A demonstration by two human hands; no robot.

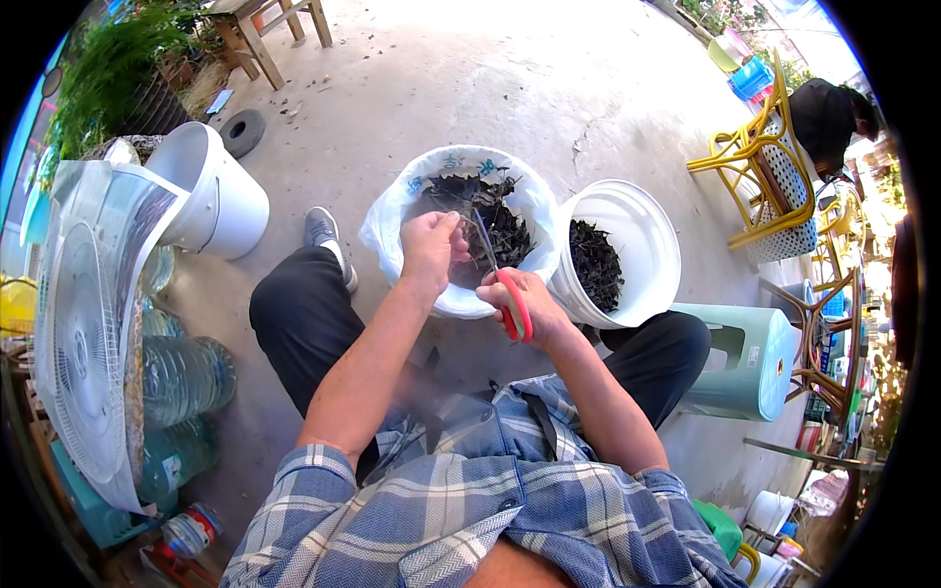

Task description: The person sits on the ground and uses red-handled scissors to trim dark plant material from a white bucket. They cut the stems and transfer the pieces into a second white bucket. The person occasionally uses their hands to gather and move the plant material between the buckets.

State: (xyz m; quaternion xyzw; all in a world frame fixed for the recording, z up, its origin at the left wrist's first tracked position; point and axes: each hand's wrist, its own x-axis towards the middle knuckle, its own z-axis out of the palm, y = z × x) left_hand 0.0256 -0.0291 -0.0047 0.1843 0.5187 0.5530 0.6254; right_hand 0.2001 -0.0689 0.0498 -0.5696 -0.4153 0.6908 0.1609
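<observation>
My right hand [531, 303] grips a pair of scissors with red handles [519, 309], the blades pointing up and away from me. Just left of the blades, my left hand [432, 246] has its thumb and fingertips pinched together on something thin, too small to make out. Both hands are over a container lined with a white plastic bag [392, 209]. Dark dried plant matter [514, 228] fills part of it. Against its right side leans a white bucket [654, 250], tilted, with more dark dried plant pieces [594, 264] inside.
On the left stand a white bucket [220, 191], large water bottles [187, 375] and a fan guard [77, 353]. A light green plastic stool [742, 360] is by my right knee. Farther right, a person in black [820, 117] is near a yellow-framed chair [764, 162]. A wooden stool [253, 44] stands ahead.
</observation>
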